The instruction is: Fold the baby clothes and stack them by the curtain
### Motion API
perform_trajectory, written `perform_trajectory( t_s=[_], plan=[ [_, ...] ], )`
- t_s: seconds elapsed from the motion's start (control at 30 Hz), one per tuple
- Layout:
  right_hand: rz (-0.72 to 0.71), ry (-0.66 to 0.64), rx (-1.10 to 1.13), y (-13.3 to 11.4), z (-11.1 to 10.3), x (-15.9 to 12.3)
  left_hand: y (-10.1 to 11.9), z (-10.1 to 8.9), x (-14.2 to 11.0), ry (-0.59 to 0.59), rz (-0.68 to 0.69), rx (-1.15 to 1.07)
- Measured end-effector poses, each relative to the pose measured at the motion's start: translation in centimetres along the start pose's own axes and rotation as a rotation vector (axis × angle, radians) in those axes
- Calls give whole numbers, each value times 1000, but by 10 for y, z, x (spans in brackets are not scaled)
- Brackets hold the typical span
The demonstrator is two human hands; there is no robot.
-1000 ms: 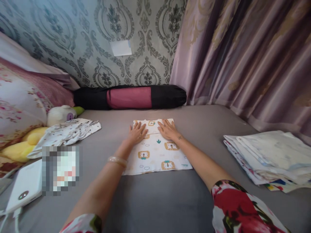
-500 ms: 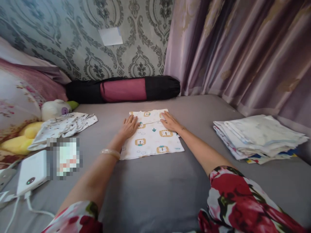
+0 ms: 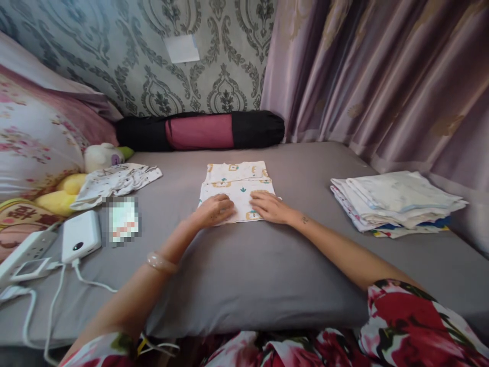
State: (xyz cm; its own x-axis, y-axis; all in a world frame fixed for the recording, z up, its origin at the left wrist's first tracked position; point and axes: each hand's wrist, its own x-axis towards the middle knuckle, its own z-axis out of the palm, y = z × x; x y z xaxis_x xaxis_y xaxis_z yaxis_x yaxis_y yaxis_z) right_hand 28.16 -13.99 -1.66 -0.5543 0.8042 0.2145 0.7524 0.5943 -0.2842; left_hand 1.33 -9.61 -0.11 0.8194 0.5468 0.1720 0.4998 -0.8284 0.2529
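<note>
A white cloth (image 3: pixel 244 179) printed with orange lion faces and green leaf shapes lies flat on the grey bed sheet, its far part folded over toward me. Over its near left corner rests my left hand (image 3: pixel 216 210), fingers loosely bent and touching the fabric. My right hand (image 3: pixel 270 206) lies on the near right part with its fingers stretched out. Neither hand grips the cloth. The near corners are partly hidden under the hands.
A stack of folded cloths (image 3: pixel 393 201) sits on the right. To the left are a white power bank (image 3: pixel 81 234) with cables, a power strip (image 3: pixel 32 252), a crumpled spotted cloth (image 3: pixel 118 182) and plush toys (image 3: pixel 101 157). A black-and-pink roll bag (image 3: pixel 200 131) lies along the wall.
Both hands have slid from the cloth's far folded part back to its near edge. The view has shifted, showing the bed's front edge and more of the power strip.
</note>
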Motion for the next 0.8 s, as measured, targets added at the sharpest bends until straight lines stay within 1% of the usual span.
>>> perform_trajectory(
  t_s=[0.07,0.17,0.3,0.43,0.5,0.57,0.7,0.77,0.8],
  plan=[
    [-65,14,16,-16,2,-4,13,3,-2,-15,33,-49],
    [-98,7,16,-30,2,-9,22,8,-6,-30,56,-56],
    [-93,10,12,-33,4,-12,24,11,-10,-25,97,25],
    [-74,33,29,-33,6,-12,32,13,-9,-47,124,185],
    [-65,37,22,-34,6,-12,36,15,-7,-52,110,253],
    [-63,35,-1,-37,7,-12,38,18,-5,-43,72,274],
    [-38,44,-62,-38,6,-13,37,20,-2,31,-74,211],
    [-7,42,-96,-35,4,-15,36,20,-2,47,-106,193],
    [11,36,-113,-32,3,-17,36,19,-4,41,-98,197]
  ],
)
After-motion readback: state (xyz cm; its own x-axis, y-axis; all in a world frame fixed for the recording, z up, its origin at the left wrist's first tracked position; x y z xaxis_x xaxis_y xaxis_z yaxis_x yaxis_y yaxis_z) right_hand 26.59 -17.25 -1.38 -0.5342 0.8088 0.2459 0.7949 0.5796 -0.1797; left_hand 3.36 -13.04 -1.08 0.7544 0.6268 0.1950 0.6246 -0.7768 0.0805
